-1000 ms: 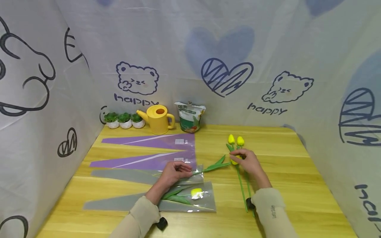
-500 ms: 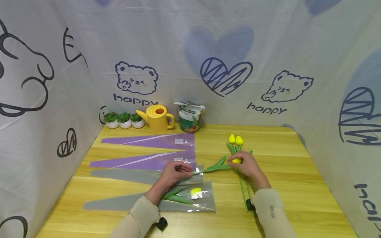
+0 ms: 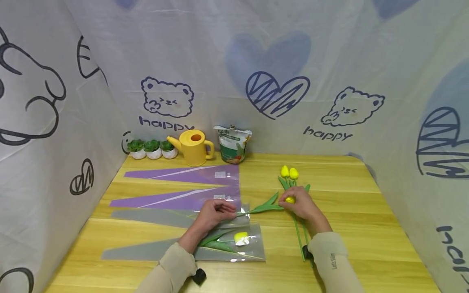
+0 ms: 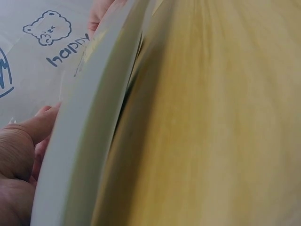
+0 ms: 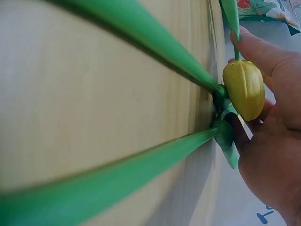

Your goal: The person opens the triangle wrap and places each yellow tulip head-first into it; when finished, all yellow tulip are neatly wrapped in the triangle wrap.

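Note:
My left hand pinches the open mouth of a grey see-through sleeve lying flat on the wooden table. In the left wrist view the sleeve's pale edge runs past my thumb. My right hand holds a yellow tulip by its bud. Its green leaves and stem point left toward the sleeve's mouth. Two more yellow tulips lie just behind my right hand, with their stems passing under it.
A second grey sleeve holding a tulip lies nearest me. Two purple sleeves lie behind. At the back stand three small potted plants, a yellow watering can and a printed bag. Cloth walls enclose the table.
My right hand has shifted slightly left with the tulip, so its leaves sit closer to the sleeve's mouth. The left hand has stayed in place.

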`<state>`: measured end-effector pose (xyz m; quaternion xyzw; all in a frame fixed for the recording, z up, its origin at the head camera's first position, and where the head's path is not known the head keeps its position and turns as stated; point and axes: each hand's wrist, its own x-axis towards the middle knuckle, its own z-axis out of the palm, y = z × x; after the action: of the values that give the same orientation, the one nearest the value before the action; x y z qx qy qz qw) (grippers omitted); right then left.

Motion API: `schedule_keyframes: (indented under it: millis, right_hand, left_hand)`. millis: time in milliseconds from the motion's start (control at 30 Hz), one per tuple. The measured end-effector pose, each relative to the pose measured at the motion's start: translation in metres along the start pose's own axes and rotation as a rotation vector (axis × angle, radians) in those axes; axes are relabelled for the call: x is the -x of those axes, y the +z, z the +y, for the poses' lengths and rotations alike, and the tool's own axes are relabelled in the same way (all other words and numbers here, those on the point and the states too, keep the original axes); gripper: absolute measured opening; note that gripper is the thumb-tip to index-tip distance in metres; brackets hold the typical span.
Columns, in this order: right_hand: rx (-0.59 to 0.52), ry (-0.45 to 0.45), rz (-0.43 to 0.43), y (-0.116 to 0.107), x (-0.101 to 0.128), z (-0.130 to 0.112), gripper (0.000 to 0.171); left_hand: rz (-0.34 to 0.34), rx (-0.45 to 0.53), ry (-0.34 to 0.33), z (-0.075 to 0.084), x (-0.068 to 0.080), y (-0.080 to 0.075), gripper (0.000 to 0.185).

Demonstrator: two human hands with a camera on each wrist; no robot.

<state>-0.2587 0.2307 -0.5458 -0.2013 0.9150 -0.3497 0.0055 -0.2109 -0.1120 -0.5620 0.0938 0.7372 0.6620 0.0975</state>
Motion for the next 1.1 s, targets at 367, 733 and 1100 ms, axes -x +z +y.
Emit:
schedule_keyframes:
  millis: [367,733,1100]
  right_hand:
    - [0.007,-0.001,-0.01,-0.005,0.002,-0.007,0.007]
    - [0.015,0.01,0.003,-0.015,0.009,-0.028,0.008]
    - [0.038,-0.058,0.049,-0.01,0.014,-0.05,0.007]
  left_hand:
    - [0.021,-0.001,0.004,0.001,-0.001,0.001,0.026]
    - [0.023,-0.014,0.017,0.001,0.001,-0.002,0.029]
    - [0.049,-0.03,0.027,0.008,0.0,0.003,0.026]
